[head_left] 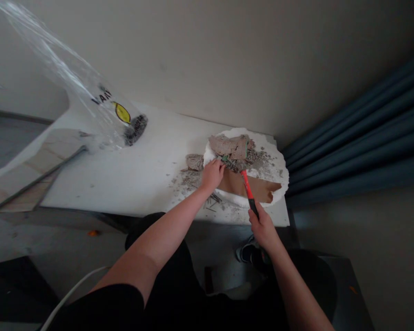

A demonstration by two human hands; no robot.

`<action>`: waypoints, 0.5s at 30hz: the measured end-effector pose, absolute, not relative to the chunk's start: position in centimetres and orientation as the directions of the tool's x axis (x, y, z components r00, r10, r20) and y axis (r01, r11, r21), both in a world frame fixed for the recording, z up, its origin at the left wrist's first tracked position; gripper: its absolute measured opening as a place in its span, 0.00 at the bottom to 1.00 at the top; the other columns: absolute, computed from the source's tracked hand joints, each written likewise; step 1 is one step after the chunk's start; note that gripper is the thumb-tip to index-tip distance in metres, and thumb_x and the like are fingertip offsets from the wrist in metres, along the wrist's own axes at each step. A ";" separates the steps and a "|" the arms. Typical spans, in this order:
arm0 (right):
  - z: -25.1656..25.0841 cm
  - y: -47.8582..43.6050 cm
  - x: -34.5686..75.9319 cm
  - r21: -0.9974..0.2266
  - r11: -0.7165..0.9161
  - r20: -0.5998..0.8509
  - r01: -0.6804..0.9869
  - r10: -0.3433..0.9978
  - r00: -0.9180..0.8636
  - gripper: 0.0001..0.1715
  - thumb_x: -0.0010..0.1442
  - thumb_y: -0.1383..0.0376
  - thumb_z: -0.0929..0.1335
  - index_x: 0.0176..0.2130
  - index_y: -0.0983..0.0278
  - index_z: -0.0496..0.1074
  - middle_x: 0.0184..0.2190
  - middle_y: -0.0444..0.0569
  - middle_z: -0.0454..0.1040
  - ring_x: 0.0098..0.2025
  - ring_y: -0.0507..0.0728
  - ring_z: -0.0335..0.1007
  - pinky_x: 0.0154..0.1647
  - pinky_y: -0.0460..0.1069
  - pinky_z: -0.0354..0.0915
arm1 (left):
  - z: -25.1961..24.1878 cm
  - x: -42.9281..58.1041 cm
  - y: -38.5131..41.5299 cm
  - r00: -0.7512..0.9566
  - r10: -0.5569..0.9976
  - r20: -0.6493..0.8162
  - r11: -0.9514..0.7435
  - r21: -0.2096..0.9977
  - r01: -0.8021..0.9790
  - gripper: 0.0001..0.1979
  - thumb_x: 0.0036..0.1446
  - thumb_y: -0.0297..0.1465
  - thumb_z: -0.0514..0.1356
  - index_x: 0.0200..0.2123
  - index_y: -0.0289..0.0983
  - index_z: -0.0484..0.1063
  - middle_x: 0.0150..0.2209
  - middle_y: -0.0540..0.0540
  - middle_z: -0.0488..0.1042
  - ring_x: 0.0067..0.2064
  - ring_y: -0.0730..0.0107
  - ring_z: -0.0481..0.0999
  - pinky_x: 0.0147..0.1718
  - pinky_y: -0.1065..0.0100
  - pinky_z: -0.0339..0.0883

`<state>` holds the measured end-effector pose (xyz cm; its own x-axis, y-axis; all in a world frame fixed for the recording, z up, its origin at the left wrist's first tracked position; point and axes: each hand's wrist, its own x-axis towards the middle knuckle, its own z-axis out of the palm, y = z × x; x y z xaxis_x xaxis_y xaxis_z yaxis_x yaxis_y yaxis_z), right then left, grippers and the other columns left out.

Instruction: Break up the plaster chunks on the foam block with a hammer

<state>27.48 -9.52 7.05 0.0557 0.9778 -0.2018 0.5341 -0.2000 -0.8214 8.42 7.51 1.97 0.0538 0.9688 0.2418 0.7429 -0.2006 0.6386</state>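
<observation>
Left hand point(212, 174): fingers curled, knuckles up, touching the near edge of the rubble pile point(232, 149); whether it grips a piece cannot be told.
Right hand point(262, 227): closed around the black grip of the red-handled hammer point(247, 186), whose head lies in the rubble.
Rubble: on a white round slab point(279, 168) at the right end of the white table point(124, 174).
Room: clear plastic bag point(89, 92), beige wall, blue curtain point(365, 138).

Red-handled tool point(247, 186) amid rubble point(232, 149)
</observation>
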 end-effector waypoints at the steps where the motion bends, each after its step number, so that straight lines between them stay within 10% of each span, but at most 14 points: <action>1: 6.9 -9.6 27.5 -0.819 -0.199 -0.199 0.539 0.978 0.060 0.30 0.64 0.56 0.61 0.61 0.65 0.64 0.29 0.50 0.74 0.31 0.59 0.71 0.29 0.50 0.65 | 1.8 8.5 7.5 0.041 0.968 0.246 -0.196 0.649 0.735 0.09 0.64 0.31 0.54 0.35 0.35 0.73 0.38 0.41 0.76 0.42 0.61 0.75 0.44 0.63 0.66; 15: 8.7 -8.3 27.7 -0.825 -0.170 -0.195 0.538 0.981 0.010 0.31 0.64 0.56 0.62 0.62 0.66 0.63 0.29 0.50 0.74 0.31 0.59 0.71 0.28 0.50 0.66 | 1.2 8.6 7.5 0.006 0.958 0.286 -0.200 0.656 0.728 0.10 0.64 0.32 0.53 0.35 0.35 0.73 0.36 0.41 0.76 0.41 0.61 0.74 0.42 0.63 0.65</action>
